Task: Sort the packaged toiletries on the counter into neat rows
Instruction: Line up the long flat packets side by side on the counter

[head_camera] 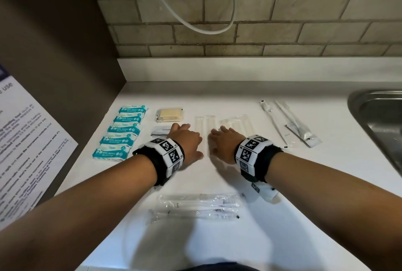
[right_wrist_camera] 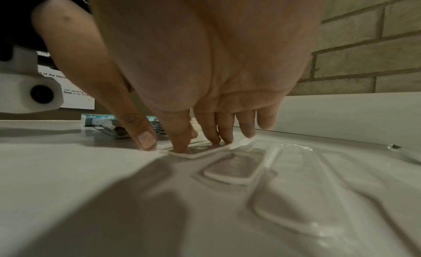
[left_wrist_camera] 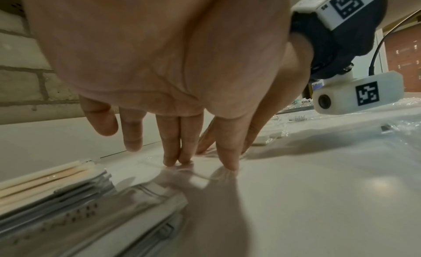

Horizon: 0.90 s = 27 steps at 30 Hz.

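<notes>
Two long clear packets (head_camera: 198, 123) (head_camera: 210, 121) lie side by side in the middle of the white counter (head_camera: 261, 183). My left hand (head_camera: 186, 140) lies flat beside the left one, its straight fingers (left_wrist_camera: 182, 152) pressing down on clear film. My right hand (head_camera: 219, 140) presses straight fingertips (right_wrist_camera: 182, 145) onto a flat clear packet (right_wrist_camera: 200, 153) holding a white strip. More clear packets (head_camera: 236, 121) lie just right of it. Teal wipe packets (head_camera: 124, 131) form a column at the left. Neither hand grips anything.
A beige stick packet (head_camera: 169, 115) and a toothpaste sachet (head_camera: 158, 132) sit by my left hand. Wrapped toothbrushes lie at the right (head_camera: 291, 125) and near the front edge (head_camera: 198, 205). A steel sink (head_camera: 378, 116) is at the far right, a brick wall (head_camera: 261, 31) behind.
</notes>
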### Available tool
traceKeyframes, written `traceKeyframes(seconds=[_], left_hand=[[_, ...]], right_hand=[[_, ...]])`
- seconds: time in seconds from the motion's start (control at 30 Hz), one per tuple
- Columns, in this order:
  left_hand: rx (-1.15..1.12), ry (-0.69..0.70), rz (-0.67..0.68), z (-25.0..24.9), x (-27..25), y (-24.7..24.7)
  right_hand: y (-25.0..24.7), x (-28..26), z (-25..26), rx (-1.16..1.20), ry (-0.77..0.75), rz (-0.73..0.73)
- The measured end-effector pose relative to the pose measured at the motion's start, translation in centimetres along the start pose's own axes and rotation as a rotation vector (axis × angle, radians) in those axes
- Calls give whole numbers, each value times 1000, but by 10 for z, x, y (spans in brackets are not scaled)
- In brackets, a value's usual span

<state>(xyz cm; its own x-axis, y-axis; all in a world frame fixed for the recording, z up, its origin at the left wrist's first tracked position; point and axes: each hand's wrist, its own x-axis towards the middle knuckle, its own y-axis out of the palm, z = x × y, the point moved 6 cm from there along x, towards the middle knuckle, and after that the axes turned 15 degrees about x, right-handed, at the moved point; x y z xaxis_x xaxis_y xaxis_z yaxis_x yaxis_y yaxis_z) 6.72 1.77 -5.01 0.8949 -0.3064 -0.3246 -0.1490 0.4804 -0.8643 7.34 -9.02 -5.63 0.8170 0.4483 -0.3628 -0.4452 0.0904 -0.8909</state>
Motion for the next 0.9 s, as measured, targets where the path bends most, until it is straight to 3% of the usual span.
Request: traceKeyframes(seconds=[0.9], left_hand=[[0, 0, -16, 4, 7, 2]], right_hand=[[-1, -3, 4, 91, 10, 10]])
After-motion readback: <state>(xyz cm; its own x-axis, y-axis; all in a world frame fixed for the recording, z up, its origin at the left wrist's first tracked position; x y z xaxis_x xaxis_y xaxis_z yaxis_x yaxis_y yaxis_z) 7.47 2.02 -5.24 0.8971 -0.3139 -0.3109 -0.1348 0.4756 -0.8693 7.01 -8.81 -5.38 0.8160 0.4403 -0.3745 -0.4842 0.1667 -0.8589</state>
